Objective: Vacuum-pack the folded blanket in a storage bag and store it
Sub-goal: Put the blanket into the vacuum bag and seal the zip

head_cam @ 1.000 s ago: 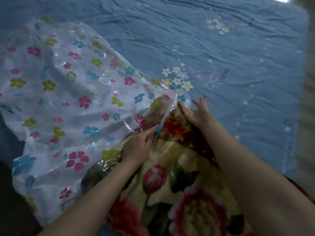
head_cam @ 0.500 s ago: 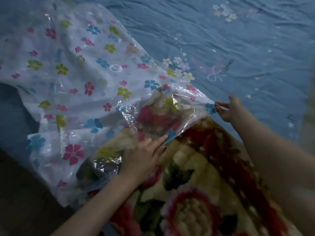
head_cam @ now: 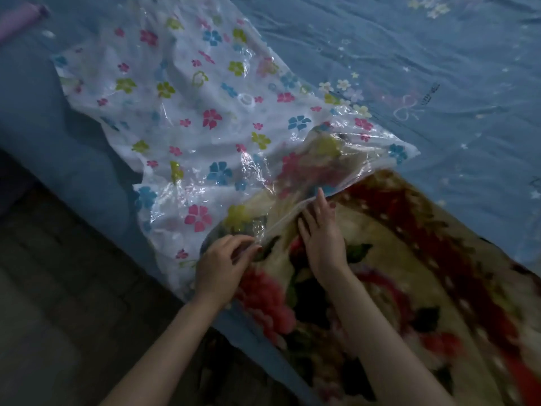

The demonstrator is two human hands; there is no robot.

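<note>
A clear plastic storage bag (head_cam: pixel 187 118) printed with coloured flowers lies spread on the bed. A folded plush blanket (head_cam: pixel 409 259) with red flowers on cream has its far end inside the bag's open mouth; the rest lies outside toward me. My left hand (head_cam: pixel 225 262) pinches the bag's mouth edge at the near corner of the blanket. My right hand (head_cam: pixel 322 232) lies flat with straight fingers on the blanket, fingertips at the bag's edge.
The blue bedsheet (head_cam: pixel 409 54) with small flower prints covers the bed to the right and far side. The bed's edge runs diagonally at lower left, with dark floor (head_cam: pixel 58 288) below. A purple object (head_cam: pixel 20 17) sits at the top left.
My right hand let go of the bag's far corner and came back to the middle of the blanket. My left hand shifted to the bag's near edge. The view has tilted.
</note>
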